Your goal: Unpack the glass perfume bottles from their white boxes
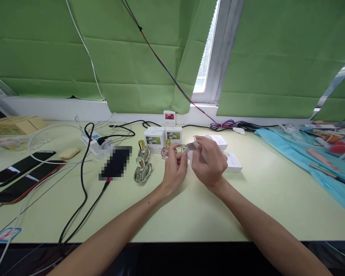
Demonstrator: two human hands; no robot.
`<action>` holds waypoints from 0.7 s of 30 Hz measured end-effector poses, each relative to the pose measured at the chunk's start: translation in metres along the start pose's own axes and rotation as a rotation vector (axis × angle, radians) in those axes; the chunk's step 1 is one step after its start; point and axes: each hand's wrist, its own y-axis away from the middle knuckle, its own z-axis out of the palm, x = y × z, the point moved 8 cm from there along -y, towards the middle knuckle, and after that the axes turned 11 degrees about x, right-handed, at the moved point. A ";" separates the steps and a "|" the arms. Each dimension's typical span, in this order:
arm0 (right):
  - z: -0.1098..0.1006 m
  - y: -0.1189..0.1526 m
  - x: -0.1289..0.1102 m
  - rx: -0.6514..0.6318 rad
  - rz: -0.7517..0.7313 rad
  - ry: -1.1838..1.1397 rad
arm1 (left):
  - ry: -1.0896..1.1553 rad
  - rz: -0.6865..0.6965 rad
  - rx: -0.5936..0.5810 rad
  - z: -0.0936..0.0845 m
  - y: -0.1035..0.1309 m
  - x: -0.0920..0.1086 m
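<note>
Holding a small white carton (192,146), partly hidden by the fingers: one right hand (209,163), closed around it, in front of the flower-print box (174,135) and to its right. One left hand (174,166), thumb and fingers curled narrow beside the carton, in front of the flower-print box; whether it grips anything cannot be told. One small metallic cap (184,147), at the left fingertips. One matching box (154,140), just beside the flower-print box on the left. One red-print box (169,118), upright, behind it. One pinkish bottle (164,153), gold cap, in front of it. Two clear glass bottles, left of it: one gold-capped (143,152), one with a paler cap (143,173), the latter farther forward. Two plain white boxes, right of it: one farther back (219,142), one nearer (233,163). One blue sheet (290,157), well apart to its right. One black-screened device (116,163), left of it, blurred.
</note>
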 end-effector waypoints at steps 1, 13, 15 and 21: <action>-0.001 -0.001 -0.001 0.012 -0.009 -0.011 | 0.028 -0.002 0.011 -0.001 0.000 0.000; -0.005 -0.004 -0.012 -0.002 -0.153 -0.178 | 0.217 -0.083 0.096 -0.011 -0.007 -0.002; -0.006 -0.004 -0.013 0.008 -0.165 -0.189 | 0.250 -0.131 0.096 -0.011 -0.009 -0.005; -0.007 -0.004 -0.016 0.003 -0.211 -0.236 | 0.419 -0.296 -0.020 -0.003 -0.013 -0.012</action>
